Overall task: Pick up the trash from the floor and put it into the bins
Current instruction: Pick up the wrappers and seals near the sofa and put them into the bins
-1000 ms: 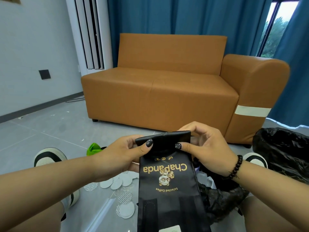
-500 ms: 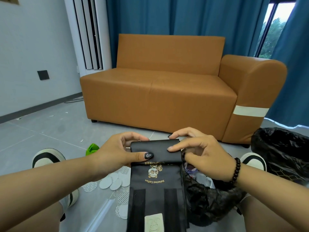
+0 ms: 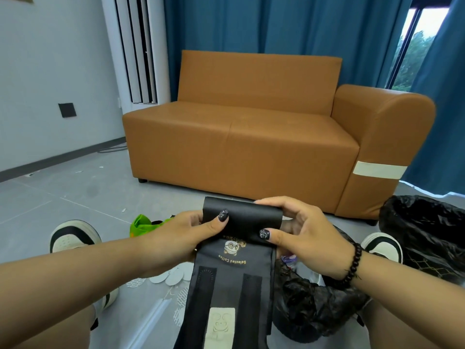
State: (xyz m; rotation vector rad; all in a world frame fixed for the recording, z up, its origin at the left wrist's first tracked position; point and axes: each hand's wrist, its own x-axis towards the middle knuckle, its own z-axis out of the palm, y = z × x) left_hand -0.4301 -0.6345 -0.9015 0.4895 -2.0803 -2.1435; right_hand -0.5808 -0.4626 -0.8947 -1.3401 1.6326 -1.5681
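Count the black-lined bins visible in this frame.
2: one bin just right of the folded coffee bag, below the right hand; the other bin at the right edge, beside the sofa.

Both hands, left (image 3: 186, 235) and right (image 3: 304, 235), pinch the rolled top of a long black coffee bag (image 3: 234, 273) above a black-lined bin (image 3: 314, 306).

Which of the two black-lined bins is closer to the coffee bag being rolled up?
The black-lined bin just right of the black coffee bag, below the right hand; the other black-lined bin stands farther right, beside the sofa arm.
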